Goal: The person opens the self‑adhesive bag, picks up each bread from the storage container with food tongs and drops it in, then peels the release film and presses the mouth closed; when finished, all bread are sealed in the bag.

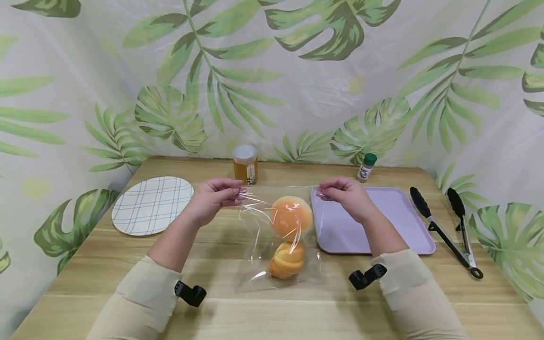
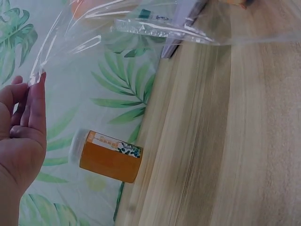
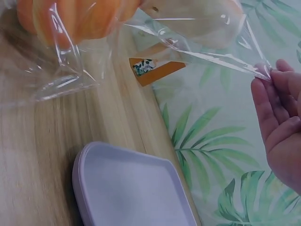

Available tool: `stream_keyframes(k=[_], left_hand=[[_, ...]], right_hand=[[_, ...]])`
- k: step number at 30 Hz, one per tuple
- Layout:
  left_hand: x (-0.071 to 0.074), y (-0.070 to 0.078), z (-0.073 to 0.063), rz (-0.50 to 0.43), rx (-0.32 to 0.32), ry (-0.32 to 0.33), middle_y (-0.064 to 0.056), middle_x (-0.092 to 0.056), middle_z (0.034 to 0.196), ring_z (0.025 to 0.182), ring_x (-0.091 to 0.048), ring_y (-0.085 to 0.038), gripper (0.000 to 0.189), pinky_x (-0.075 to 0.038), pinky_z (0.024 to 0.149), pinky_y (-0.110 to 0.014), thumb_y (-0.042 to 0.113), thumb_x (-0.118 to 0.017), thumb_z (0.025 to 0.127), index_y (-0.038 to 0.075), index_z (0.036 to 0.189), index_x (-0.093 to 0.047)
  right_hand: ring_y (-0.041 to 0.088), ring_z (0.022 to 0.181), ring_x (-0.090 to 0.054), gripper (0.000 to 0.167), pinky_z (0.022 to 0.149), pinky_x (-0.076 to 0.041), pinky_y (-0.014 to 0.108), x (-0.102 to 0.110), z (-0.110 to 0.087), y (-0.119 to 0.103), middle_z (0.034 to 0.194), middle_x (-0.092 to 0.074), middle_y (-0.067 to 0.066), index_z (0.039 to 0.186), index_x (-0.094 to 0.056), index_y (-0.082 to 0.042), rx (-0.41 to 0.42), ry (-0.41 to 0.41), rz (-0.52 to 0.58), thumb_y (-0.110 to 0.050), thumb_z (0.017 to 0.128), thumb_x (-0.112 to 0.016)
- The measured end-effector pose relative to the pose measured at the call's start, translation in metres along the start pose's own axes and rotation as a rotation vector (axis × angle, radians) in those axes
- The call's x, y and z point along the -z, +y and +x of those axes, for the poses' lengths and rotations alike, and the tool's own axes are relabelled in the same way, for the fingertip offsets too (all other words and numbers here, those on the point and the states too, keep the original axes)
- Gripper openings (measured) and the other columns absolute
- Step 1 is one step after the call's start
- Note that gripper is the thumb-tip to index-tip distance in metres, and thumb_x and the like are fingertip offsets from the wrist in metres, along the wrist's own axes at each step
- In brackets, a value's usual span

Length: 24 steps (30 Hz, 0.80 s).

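Note:
A clear plastic bag (image 1: 255, 255) hangs spread between both hands over the middle of the table. My left hand (image 1: 216, 196) pinches its upper left corner, where the film bunches into creases. The upper right corner is pinched between thumb and fingers of my right hand (image 1: 346, 196). Inside the bag, a round bun (image 1: 291, 217) sits above a ridged, twisted bread roll (image 1: 287, 260). In the right wrist view, the roll (image 3: 75, 19) shows close up through the film, with the pale underside of the bun (image 3: 197, 21) beside it.
A honey-coloured jar (image 1: 245, 165) and a green-capped shaker (image 1: 367, 167) stand at the table's back. A checked round plate (image 1: 148, 203) lies left. To the right are a lilac tray (image 1: 378, 222), partly behind my right hand, and black-tipped tongs (image 1: 450, 236).

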<state>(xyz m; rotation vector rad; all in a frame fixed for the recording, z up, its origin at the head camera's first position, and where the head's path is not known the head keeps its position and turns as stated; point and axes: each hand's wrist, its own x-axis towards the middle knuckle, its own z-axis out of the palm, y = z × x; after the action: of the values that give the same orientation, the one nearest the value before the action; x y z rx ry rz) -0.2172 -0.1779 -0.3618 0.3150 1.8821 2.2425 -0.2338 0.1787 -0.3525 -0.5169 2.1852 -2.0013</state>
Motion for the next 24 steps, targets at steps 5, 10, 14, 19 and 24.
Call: stream_keyframes(k=[5, 10, 14, 19, 24], left_hand=[[0.001, -0.001, -0.002, 0.091, -0.038, -0.021, 0.007, -0.074, 0.090, 0.083, -0.070, -0.007, 0.040, -0.060, 0.077, -0.021, -0.008, -0.050, 0.093, 0.023, 0.084, -0.073], [-0.001, 0.000, -0.004, 0.150, -0.057, -0.019, 0.005, -0.072, 0.091, 0.080, -0.069, -0.007, 0.034, -0.060, 0.080, -0.024, -0.005, -0.051, 0.093, 0.021, 0.087, -0.073], [-0.006, 0.003, -0.006, 0.107, -0.074, 0.003, 0.005, -0.074, 0.090, 0.079, -0.069, -0.008, 0.032, -0.060, 0.078, -0.023, -0.005, -0.049, 0.092, 0.016, 0.086, -0.072], [-0.015, 0.004, -0.009, 0.112, -0.080, 0.059, 0.009, -0.073, 0.084, 0.077, -0.068, -0.004, 0.023, -0.059, 0.076, -0.022, 0.003, -0.058, 0.094, 0.019, 0.083, -0.070], [-0.021, 0.006, -0.009, 0.198, -0.052, 0.084, 0.011, -0.071, 0.083, 0.076, -0.065, -0.004, 0.013, -0.058, 0.077, -0.021, 0.002, -0.071, 0.086, 0.014, 0.089, -0.068]], right_hand=[[0.001, 0.083, -0.068, 0.035, 0.077, -0.059, 0.020, 0.003, -0.003, -0.001, 0.085, -0.069, -0.010, 0.086, -0.069, -0.012, 0.032, 0.013, -0.053, 0.012, 0.090, -0.045], [0.003, 0.081, -0.068, 0.032, 0.075, -0.059, 0.021, 0.005, -0.006, -0.004, 0.086, -0.069, -0.011, 0.085, -0.069, -0.010, 0.043, 0.002, -0.096, 0.011, 0.090, -0.046], [0.002, 0.080, -0.067, 0.033, 0.074, -0.059, 0.021, 0.005, -0.007, -0.004, 0.086, -0.070, -0.010, 0.085, -0.070, -0.012, 0.047, 0.000, -0.111, 0.011, 0.090, -0.048], [0.000, 0.080, -0.066, 0.031, 0.076, -0.058, 0.020, 0.006, -0.008, -0.006, 0.085, -0.070, -0.013, 0.087, -0.070, -0.014, 0.064, -0.027, -0.138, 0.010, 0.091, -0.051], [0.002, 0.081, -0.067, 0.026, 0.078, -0.057, 0.019, 0.007, -0.009, -0.010, 0.084, -0.071, -0.013, 0.088, -0.068, -0.014, 0.033, -0.055, -0.098, 0.005, 0.092, -0.051]])
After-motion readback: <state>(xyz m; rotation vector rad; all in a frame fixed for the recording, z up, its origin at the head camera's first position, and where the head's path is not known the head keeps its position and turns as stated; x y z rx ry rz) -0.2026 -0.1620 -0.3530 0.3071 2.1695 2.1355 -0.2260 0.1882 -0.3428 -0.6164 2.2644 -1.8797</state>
